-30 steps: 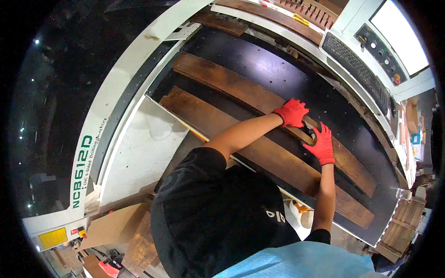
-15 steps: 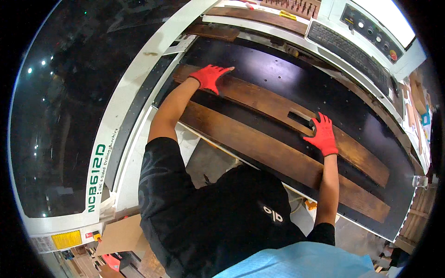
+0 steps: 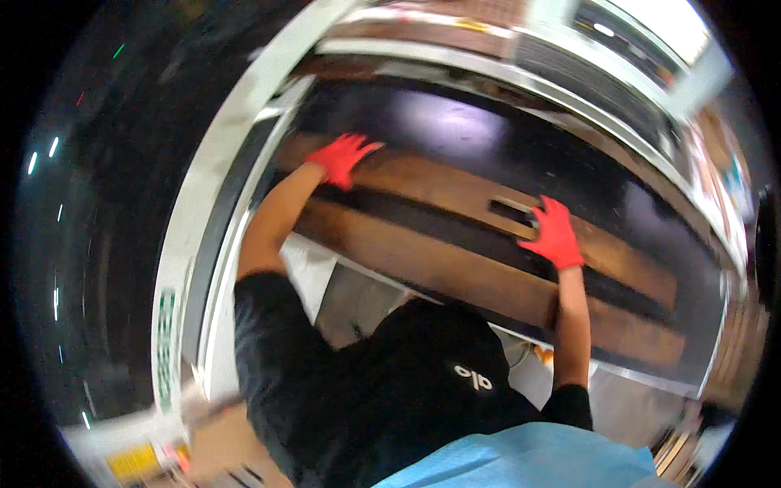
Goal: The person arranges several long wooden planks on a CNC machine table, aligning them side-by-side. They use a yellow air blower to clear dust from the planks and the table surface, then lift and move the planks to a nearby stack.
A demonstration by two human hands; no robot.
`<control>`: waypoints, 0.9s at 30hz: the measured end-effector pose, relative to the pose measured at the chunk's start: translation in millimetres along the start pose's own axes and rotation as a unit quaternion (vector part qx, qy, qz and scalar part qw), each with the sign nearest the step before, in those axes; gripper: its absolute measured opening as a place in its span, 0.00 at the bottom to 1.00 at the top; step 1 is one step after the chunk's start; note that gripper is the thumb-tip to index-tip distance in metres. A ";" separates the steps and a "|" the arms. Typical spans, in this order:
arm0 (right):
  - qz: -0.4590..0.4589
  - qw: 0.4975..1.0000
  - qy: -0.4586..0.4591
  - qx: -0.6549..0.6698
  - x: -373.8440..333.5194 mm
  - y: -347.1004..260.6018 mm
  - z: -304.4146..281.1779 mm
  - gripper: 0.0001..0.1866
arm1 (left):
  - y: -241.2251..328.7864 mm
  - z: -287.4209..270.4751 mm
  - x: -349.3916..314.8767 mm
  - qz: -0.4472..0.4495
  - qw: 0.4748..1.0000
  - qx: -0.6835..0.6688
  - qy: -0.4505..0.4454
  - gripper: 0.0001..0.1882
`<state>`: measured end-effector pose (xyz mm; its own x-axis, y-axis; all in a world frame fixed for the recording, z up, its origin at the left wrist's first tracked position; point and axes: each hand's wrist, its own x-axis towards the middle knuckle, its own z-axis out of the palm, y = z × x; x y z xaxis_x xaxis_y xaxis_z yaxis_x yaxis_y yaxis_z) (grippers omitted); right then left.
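Two long dark-brown wooden boards lie side by side on a black machine bed point(image 3: 358, 106), with a strip of the bed showing between them. The far board point(image 3: 439, 183) has a rectangular cutout point(image 3: 511, 213) right of its middle. My left hand point(image 3: 340, 161), in a red glove, rests with spread fingers near that board's left end. My right hand point(image 3: 557, 236), gloved alike, lies across the same board just right of the cutout, thumb and fingers apart. Below it, my right forearm passes over the near board point(image 3: 423, 248). Motion blurs the picture.
A white machine frame point(image 3: 199, 187) with a dark panel rises at the left. Beyond the bed are a keyboard point(image 3: 594, 85) and a control panel point(image 3: 630, 37). Cardboard point(image 3: 228, 443) lies at the lower left.
The view has shifted and blurred, and the scene sits slightly further left. Both hands keep their places on the far board.
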<state>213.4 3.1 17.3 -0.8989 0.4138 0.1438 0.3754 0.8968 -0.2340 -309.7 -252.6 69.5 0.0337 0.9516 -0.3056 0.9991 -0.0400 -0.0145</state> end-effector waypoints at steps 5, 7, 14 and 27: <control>-0.054 0.995 0.077 0.028 -5.5 -9.4 32.9 0.44 | 18.5 -8.4 -14.0 -0.057 0.996 -0.003 -0.064 0.77; -0.079 0.996 0.031 -0.001 31.6 -17.2 23.2 0.45 | 1.8 -4.5 -20.4 -0.161 0.977 0.065 -0.122 0.82; -0.052 0.997 -0.026 -0.052 25.0 1.4 6.5 0.52 | 141.1 -43.4 134.4 0.050 0.976 -0.197 0.082 0.43; 0.094 0.968 -0.161 -0.168 -74.4 137.8 -58.7 0.69 | 219.5 28.2 197.7 0.006 0.980 -0.102 0.173 0.34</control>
<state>345.3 105.0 30.8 -0.8116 0.5521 -0.1910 0.5421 0.8336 0.1061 -84.5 -81.9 -21.0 0.0169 0.9992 0.0361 0.9818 -0.0234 0.1883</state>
